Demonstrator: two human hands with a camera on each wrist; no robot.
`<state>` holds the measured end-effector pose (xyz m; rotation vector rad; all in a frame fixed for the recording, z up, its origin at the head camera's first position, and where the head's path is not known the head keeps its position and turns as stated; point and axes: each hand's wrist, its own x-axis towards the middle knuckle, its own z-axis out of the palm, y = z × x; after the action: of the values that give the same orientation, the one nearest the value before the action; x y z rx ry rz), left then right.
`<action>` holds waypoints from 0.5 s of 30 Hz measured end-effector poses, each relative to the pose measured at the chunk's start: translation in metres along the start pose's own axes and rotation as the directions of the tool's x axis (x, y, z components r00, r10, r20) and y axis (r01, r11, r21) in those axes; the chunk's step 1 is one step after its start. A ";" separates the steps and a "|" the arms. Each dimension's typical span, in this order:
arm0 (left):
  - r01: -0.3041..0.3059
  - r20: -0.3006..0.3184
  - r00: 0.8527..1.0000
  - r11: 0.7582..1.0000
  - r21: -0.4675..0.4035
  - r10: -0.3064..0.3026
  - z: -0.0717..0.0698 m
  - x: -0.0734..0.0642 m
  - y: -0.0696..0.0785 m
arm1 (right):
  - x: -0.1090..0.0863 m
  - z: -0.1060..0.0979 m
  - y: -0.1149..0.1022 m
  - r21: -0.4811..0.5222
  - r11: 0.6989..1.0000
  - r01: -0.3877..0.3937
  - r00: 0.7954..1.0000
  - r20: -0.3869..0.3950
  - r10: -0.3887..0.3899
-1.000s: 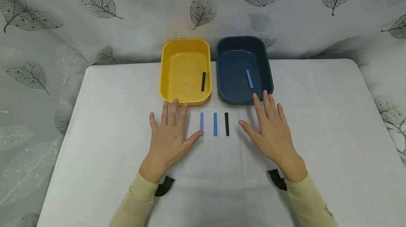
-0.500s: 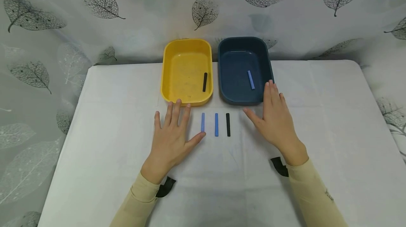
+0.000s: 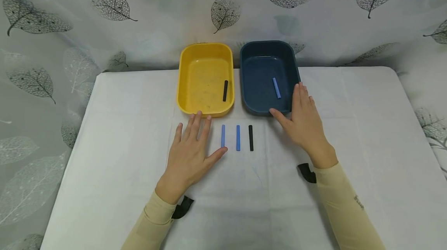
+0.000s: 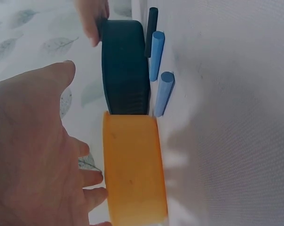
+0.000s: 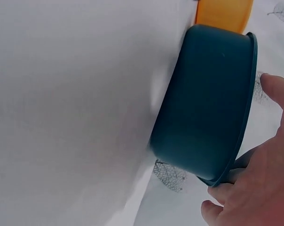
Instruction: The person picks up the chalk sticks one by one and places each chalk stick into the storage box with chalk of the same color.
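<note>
Fingers on the left hand fan out wide and straight in the head view, their tips just beside the near rim of the yellow tub, while its thumb points at the near end of a light blue stick. Fingers on the right hand lie straight and close together along the right side of the dark blue tub, with the thumb spread away toward the tub's near rim. Between the hands, the light blue stick, a blue stick and a black stick lie side by side, apart from one another, on the white tablecloth. One dark stick lies inside the yellow tub and one pale blue stick inside the dark blue tub. Behind the table hangs a leaf-patterned curtain, and a pale sleeve covers each forearm. From the left wrist, the left hand's fingertips reach the edge of the yellow tub; whether they touch it is impossible to tell. All three sticks on the tablecloth show there near the two tubs. From the right wrist, the right hand's fingers reach to the rim of the dark blue tub at one corner, partly hidden, and the thumb stands apart from it.
</note>
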<state>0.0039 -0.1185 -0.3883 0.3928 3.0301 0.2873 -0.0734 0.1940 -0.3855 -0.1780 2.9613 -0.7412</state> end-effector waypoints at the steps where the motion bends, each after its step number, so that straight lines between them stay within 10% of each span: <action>1: -0.005 0.000 1.000 1.000 0.000 0.005 0.000 0.000 0.000 | 0.001 0.000 0.001 0.002 1.000 -0.003 1.000 0.001 0.003; 15: -0.014 0.007 1.000 1.000 0.016 0.014 -0.002 -0.001 0.001 | 0.010 0.001 0.008 0.005 1.000 -0.009 1.000 -0.002 0.009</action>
<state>0.0051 -0.1182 -0.3864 0.4156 3.0263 0.2620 -0.0840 0.1993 -0.3913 -0.1640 2.9596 -0.7478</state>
